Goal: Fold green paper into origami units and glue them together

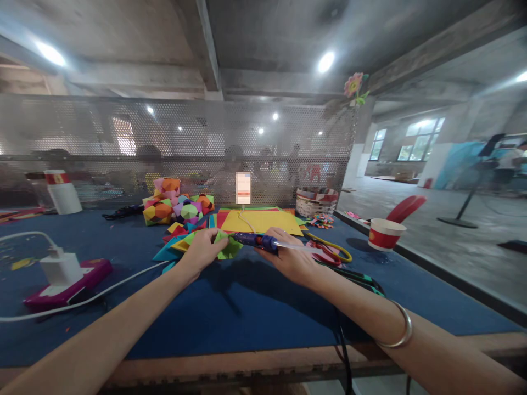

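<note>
My left hand (202,249) pinches a green folded paper piece (229,247) near the middle of the table. Wrapped round a dark blue glue gun (257,241) is my right hand (290,258). The gun's tip points left and meets or nearly meets the green paper. A clear glue stick (298,247) sticks out of its back end. Blue, yellow and red folded papers (167,249) lie just left of my left hand. Behind both hands is a stack of coloured sheets (259,220), yellow on top.
Folded paper balls (158,211) stand back left, a woven basket (317,202) back right. Scissors (340,253) lie beside my right hand. A paper cup (386,235) is at the right edge, a purple power strip (69,285) at left. A mesh panel (185,129) runs behind.
</note>
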{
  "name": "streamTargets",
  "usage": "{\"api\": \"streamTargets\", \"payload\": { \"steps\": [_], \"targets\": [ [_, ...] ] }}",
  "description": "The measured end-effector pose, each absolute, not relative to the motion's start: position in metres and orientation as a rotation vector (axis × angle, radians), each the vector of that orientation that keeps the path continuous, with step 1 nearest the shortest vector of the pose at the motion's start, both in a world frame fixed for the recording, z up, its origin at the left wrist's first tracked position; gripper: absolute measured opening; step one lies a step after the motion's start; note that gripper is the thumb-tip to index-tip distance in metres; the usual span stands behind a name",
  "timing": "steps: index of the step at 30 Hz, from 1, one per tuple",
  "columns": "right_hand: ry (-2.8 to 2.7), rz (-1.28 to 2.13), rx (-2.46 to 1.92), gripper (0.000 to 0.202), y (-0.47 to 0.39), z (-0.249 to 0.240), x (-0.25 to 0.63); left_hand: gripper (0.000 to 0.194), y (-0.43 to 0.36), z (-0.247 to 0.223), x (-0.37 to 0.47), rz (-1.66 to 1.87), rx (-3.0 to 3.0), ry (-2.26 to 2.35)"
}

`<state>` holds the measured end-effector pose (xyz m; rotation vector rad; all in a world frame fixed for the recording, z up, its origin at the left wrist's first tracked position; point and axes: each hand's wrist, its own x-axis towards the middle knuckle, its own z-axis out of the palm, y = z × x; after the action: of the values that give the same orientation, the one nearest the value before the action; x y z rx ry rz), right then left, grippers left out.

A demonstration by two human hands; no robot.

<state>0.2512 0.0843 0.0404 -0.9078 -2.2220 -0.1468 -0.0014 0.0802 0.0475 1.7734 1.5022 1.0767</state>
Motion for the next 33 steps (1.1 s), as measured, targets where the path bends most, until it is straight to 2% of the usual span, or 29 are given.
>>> {"api": "streamTargets", "payload": {
  "steps": [33],
  "targets": [
    [-2.243,-0.195,-0.950,0.015,0.0815,0.0436,0.2513,0.020,0.0844,0.0446,-0.0080,1.093,1.827,1.468]
  ]
}}
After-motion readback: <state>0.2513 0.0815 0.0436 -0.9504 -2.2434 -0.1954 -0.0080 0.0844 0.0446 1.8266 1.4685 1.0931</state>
